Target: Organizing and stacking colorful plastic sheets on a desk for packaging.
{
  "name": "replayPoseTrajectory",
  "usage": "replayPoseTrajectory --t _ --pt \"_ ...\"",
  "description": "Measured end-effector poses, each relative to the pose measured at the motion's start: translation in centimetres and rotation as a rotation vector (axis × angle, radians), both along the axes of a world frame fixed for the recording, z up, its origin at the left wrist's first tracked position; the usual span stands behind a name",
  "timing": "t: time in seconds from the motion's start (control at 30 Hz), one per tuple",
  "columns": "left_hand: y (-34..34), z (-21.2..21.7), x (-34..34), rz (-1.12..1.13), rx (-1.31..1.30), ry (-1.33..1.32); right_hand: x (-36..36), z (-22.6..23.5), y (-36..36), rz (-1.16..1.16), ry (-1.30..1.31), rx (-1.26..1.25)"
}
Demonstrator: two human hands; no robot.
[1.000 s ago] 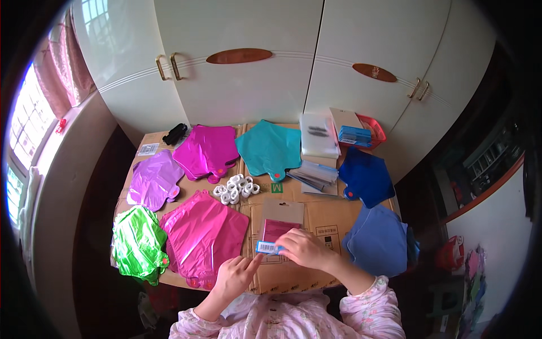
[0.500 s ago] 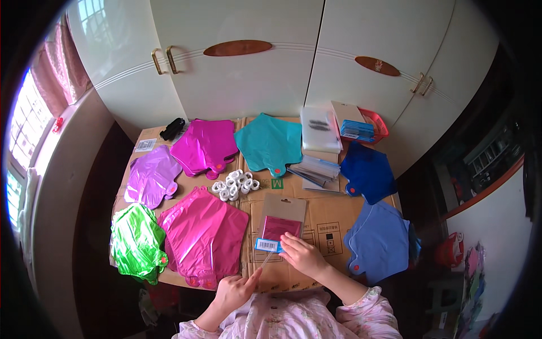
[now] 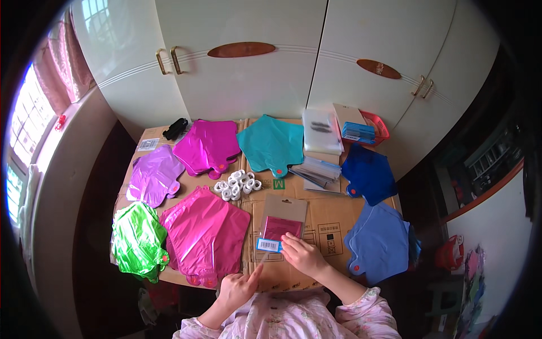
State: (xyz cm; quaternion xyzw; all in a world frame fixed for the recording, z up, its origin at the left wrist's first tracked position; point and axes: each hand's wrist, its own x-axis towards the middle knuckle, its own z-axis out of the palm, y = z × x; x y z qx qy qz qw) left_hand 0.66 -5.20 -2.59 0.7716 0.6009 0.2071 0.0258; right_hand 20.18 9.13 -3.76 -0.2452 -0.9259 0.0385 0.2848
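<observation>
A clear plastic packet with a grey-brown hang card [image 3: 288,207] lies flat on the near middle of the cardboard. Folded magenta foil [image 3: 280,227] shows inside it, and a blue-edged barcode label [image 3: 269,245] sits at its lower end. My right hand [image 3: 305,254] presses on the packet's lower right corner, fingers together, thumb mostly hidden. Just below the label is my left hand [image 3: 239,289], index finger stretched toward it and the other fingers curled. A thin clear strip [image 3: 265,257] runs from that fingertip to the label; its end in the hand is hard to make out.
Stacks of foil balloons ring the cardboard: green [image 3: 139,240], pink [image 3: 206,237], lilac [image 3: 153,176], magenta [image 3: 206,148], teal [image 3: 270,144], dark blue [image 3: 370,175], light blue [image 3: 379,243]. White ribbon rolls [image 3: 237,185], clear bags [image 3: 322,133] and a red basket [image 3: 383,129] stand farther back.
The whole view has shifted very slightly. Both hands keep nearly the same place at the packet, and the clear strip by my left fingertip looks shorter and less distinct.
</observation>
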Motion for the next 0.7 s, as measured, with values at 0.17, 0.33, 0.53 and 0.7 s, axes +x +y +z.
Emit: replayPoseTrajectory --t 0.17,0.33,0.53,0.7 --pt "1.6 -0.5 1.0 0.079 0.009 0.115 0.5 -0.4 0.4 0.049 -0.028 -0.086" --pt "3.9 -0.4 1.7 0.157 -0.041 0.149 0.4 0.5 0.8 0.022 -0.031 -0.192" --pt "6.5 -0.5 1.3 0.182 -0.155 0.091 0.9 0.2 1.7 0.048 -0.124 -0.172" --pt "5.3 2.1 -0.5 0.016 -0.178 -0.151 0.8 -0.1 1.7 0.066 -0.106 -0.164"
